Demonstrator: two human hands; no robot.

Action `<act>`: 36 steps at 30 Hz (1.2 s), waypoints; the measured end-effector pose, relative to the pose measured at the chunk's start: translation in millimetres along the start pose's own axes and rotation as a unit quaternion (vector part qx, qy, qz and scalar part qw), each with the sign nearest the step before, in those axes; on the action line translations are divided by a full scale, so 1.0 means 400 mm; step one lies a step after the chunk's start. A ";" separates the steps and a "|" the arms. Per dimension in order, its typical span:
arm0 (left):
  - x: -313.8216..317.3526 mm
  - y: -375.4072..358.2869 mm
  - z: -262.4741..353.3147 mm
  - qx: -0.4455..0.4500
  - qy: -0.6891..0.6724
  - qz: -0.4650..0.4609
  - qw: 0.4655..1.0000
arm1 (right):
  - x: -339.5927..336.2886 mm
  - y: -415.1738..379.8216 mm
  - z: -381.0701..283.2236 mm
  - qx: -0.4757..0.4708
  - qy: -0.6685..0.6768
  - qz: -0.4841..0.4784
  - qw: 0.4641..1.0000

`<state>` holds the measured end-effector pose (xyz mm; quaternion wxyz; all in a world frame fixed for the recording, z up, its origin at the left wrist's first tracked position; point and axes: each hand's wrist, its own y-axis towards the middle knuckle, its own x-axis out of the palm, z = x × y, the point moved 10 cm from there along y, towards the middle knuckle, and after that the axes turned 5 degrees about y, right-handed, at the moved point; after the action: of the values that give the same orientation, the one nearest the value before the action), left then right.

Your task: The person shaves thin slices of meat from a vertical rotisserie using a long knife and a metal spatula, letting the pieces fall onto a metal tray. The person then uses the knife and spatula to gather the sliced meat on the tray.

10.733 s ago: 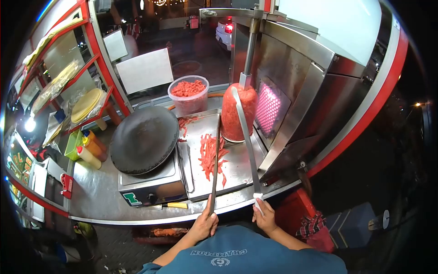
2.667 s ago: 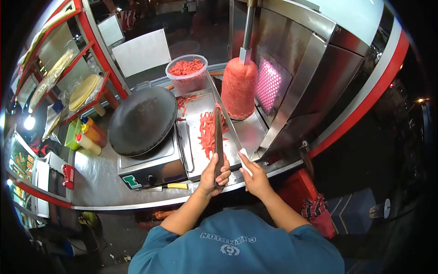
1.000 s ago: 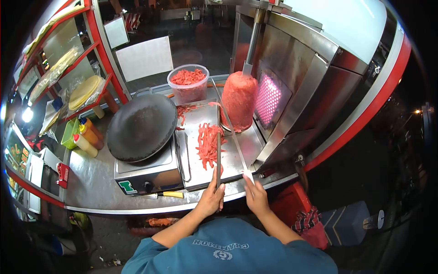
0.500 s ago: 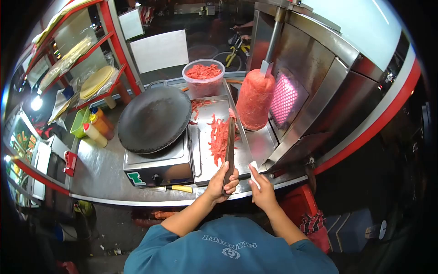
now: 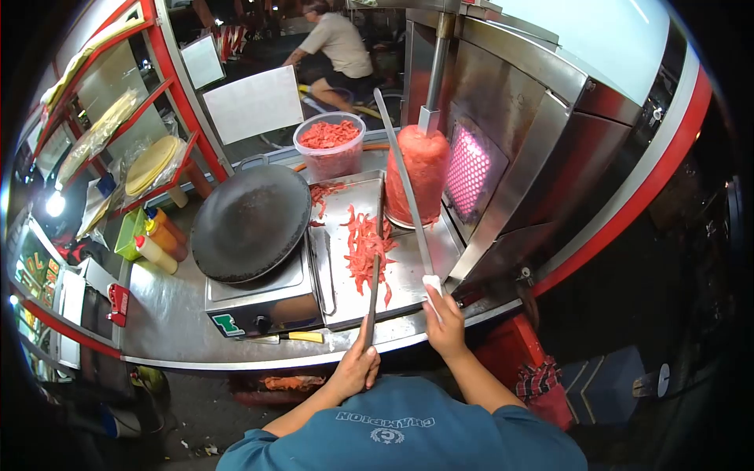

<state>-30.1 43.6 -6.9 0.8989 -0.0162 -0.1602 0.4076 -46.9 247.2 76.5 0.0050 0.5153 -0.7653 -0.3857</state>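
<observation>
My left hand [image 5: 357,367] is wrapped round the near end of a long dark flat tool [image 5: 375,282], which reaches up over the shredded red meat [image 5: 363,243] on the metal tray [image 5: 408,290]. Closed round a white handle, my right hand [image 5: 445,323] holds a long knife [image 5: 406,184]. Its blade points up and passes in front of the left side of the red meat cone [image 5: 424,173] on the vertical spit. Behind the tray stands a clear tub [image 5: 330,161] of red meat pieces.
A round black griddle [image 5: 250,224] sits left of the tray, with a yellow-handled knife [image 5: 302,337] below it. Sauce bottles [image 5: 161,255] stand farther left. The lit grill [image 5: 471,171] is beside the spit. Beyond the counter a person [image 5: 342,51] rides a bicycle.
The view has shifted. My left hand has moved down and left with the dark tool. The knife blade now crosses before the cone's left side. The cyclist has come into fuller view.
</observation>
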 end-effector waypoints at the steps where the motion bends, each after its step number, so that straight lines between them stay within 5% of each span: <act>1: 0.000 0.000 0.000 0.002 0.014 0.004 1.000 | -0.012 -0.041 0.013 -0.004 -0.006 0.000 1.000; 5: -0.012 0.003 -0.004 0.000 0.074 -0.001 0.997 | -0.071 -0.259 0.103 0.016 0.008 -0.016 1.000; 12: -0.001 0.033 0.007 -0.007 0.106 0.012 0.994 | 0.011 -0.018 0.068 0.050 0.038 -0.031 0.998; 18: -0.005 0.056 0.016 -0.011 0.110 0.024 0.994 | -0.051 -0.290 0.064 0.057 -0.037 -0.045 0.997; 20: -0.011 0.064 0.027 0.000 0.125 0.029 0.992 | -0.046 -0.235 0.040 -0.015 -0.042 -0.020 0.999; 24: -0.005 0.077 0.024 0.005 0.159 0.041 0.986 | 0.003 -0.050 0.015 0.020 -0.040 -0.037 0.998; 31: 0.003 0.118 0.062 0.038 0.105 0.027 0.993 | -0.075 -0.334 0.073 0.077 -0.057 -0.078 0.992; 34: 0.007 0.130 0.067 0.043 0.103 0.028 0.993 | -0.050 -0.207 0.017 0.003 -0.062 -0.047 0.997; 36: 0.012 0.145 0.057 0.045 0.103 0.037 0.993 | -0.008 -0.099 0.022 0.059 -0.061 -0.086 0.993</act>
<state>-76.2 83.6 6.7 0.8948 -0.0236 -0.0473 0.4433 -18.0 248.0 48.1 -0.1054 0.5544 -0.7384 -0.3691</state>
